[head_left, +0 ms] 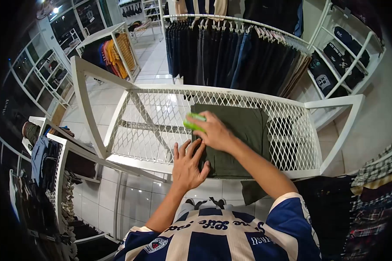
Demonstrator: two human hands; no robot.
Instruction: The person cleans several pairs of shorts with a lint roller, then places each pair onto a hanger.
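A folded dark olive garment (239, 130) lies on the white metal mesh shelf (139, 104), and a piece of olive cloth (253, 192) hangs below the shelf's front edge. My right hand (215, 132) is closed around a bright green, palm-sized block (195, 122), held at the garment's left edge. Motion blurs the block, so I cannot tell its exact kind. Just below it, my left hand (189, 167) rests with fingers stretched out, its fingertips at the garment's left side near the front rim.
Dark trousers (209, 56) hang on a curved rail behind the shelf. Folded shirts (374, 200) are stacked at the right, and black printed items (342, 61) sit on a white rack. More clothes racks (111, 54) stand at the left. White frame bars rise at both shelf ends.
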